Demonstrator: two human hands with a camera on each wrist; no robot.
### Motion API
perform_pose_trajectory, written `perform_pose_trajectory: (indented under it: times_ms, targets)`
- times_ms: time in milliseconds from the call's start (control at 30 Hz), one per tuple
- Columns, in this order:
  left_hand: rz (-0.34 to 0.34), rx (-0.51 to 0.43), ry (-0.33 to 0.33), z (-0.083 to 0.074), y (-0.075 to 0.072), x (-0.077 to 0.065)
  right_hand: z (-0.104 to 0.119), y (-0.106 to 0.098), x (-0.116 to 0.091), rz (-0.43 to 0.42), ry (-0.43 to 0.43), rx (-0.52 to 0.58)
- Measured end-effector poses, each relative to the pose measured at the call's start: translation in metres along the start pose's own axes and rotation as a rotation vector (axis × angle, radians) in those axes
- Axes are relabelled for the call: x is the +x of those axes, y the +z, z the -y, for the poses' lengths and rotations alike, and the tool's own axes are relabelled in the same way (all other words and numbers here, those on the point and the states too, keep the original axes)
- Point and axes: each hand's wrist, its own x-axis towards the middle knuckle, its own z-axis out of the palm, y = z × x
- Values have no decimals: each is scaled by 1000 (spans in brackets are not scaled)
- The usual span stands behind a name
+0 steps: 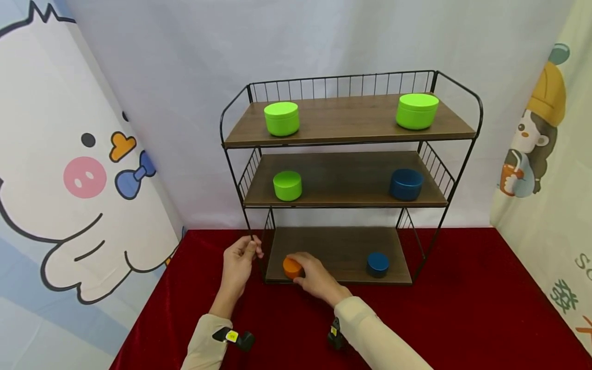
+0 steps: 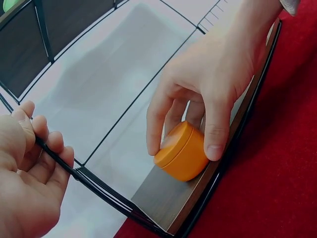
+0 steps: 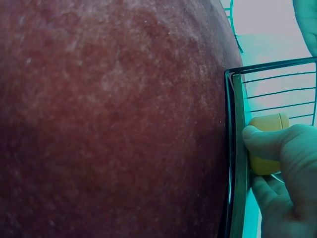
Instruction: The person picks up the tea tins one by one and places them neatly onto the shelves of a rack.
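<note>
My right hand [image 1: 316, 277] grips a small orange lidded round tin [image 1: 292, 267] at the left front of the bottom shelf [image 1: 337, 252]. In the left wrist view, its thumb and fingers lie on opposite sides of the orange tin [image 2: 183, 153], which sits near the board's front edge. The right wrist view shows the thumb [image 3: 262, 141] against the tin's side. My left hand [image 1: 238, 262] holds the black metal side post [image 2: 54, 156] of the rack, fingers curled around it. Farther right on the same shelf stands a blue round tin [image 1: 377, 264].
On the middle shelf [image 1: 342, 180] stand a green tin [image 1: 288, 186] at left and a blue tin [image 1: 406, 184] at right. The top shelf [image 1: 347, 118] bears two green tins, one left [image 1: 281, 119], one right [image 1: 417, 111]. Red cloth [image 1: 462, 308] covers the table.
</note>
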Motion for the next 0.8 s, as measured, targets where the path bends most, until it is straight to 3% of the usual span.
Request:
perform_pose_trajectory:
  times_ms: [800]
  targets:
    - [-13, 26, 15, 5, 5, 0, -5, 2, -9, -34, 22, -1]
